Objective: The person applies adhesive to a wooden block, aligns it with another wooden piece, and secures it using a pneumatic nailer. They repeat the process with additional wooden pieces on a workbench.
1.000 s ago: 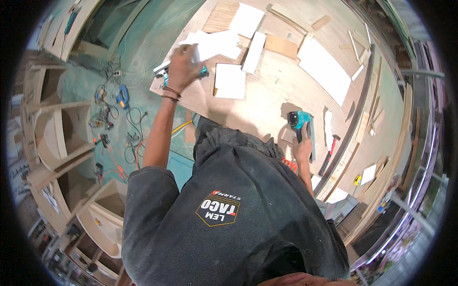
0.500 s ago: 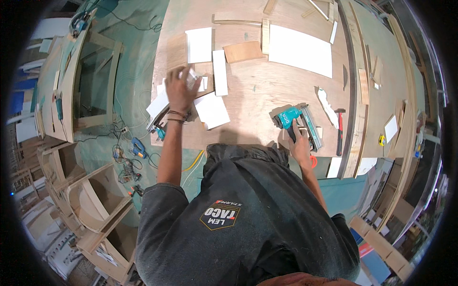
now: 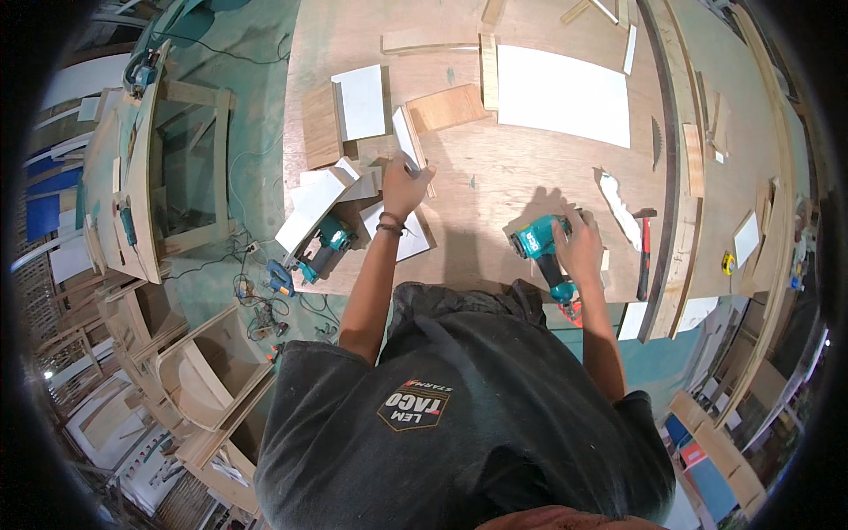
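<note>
My left hand (image 3: 406, 187) has its fingers closed on the near end of a narrow white board (image 3: 406, 132), which is tipped up off the table. Under my right hand (image 3: 579, 247) lies a teal and black nail gun (image 3: 534, 238); the fingers curl over its right side and hide part of it. A second teal nail gun (image 3: 331, 238) rests left of my left forearm, beside a white strip (image 3: 309, 212). Partly behind that forearm is a white square panel (image 3: 413, 243). A bare wood piece (image 3: 446, 108) touches the narrow board's far side.
On the plywood table (image 3: 495, 177) lie a large white panel (image 3: 565, 93), another white panel (image 3: 360, 102) and wood strips. A hammer (image 3: 644, 256) and a crumpled white bag (image 3: 620, 208) are at right. Cables and a blue tool (image 3: 279, 277) lie on the floor at left.
My left hand has moved right from the small white pieces to the narrow board, now tilted. My right hand has shifted from the nail gun's handle to its right side, and the gun has turned.
</note>
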Motion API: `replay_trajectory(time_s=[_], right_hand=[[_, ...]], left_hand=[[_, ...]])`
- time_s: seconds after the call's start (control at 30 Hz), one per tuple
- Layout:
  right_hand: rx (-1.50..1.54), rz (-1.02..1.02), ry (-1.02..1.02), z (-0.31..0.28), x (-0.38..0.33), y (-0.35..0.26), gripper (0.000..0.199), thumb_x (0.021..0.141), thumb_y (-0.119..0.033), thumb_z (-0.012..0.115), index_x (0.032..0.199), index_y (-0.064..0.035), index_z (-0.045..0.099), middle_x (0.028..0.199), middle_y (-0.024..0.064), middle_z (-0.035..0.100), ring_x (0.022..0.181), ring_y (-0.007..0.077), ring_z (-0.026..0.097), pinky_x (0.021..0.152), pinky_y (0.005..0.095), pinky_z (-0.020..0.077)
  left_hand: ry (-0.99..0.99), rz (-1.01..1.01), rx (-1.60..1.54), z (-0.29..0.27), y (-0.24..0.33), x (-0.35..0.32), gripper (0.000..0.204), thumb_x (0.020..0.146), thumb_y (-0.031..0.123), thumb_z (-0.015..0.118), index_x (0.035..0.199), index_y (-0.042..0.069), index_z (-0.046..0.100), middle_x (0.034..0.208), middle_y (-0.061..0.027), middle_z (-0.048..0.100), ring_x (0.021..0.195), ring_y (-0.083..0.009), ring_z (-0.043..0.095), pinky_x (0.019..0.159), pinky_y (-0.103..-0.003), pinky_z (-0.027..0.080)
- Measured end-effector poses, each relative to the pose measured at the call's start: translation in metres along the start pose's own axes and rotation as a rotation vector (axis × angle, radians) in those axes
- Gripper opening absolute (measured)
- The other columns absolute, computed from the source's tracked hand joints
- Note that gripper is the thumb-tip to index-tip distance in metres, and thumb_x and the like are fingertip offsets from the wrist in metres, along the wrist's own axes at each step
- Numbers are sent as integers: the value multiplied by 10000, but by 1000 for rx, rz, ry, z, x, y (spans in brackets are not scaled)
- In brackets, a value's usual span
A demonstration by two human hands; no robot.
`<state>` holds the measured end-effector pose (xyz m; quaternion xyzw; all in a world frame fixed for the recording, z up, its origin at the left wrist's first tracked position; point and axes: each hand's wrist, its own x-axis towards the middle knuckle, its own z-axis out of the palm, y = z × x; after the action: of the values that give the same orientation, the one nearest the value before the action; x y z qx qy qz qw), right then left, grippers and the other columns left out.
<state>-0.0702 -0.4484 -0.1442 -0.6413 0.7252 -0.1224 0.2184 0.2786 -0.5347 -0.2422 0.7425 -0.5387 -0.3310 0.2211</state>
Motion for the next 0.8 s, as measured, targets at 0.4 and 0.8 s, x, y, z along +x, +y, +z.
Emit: replay_trajectory(time_s=[0.4,0.8], right_hand=[[74,-36,58,7,109,25,381,908,-263,687,1252,-97,700,1189,212,664,1085,400,653,944,461,533],[-190,307,632,-80,324,182,321,900,-304,678,1162,-122,713,1190,224,635,1196,408,584,980,524,490]], left_hand=[[127,27,-203,13,-1,-46,566,887,146,736,1388,-51,559,1114,-116,652,984,-171,632,821,-323,541],[114,394,281,10,57,-32,585,903,142,723,1457,97,538,1422,-203,492,1360,-396,449,1143,-508,367]])
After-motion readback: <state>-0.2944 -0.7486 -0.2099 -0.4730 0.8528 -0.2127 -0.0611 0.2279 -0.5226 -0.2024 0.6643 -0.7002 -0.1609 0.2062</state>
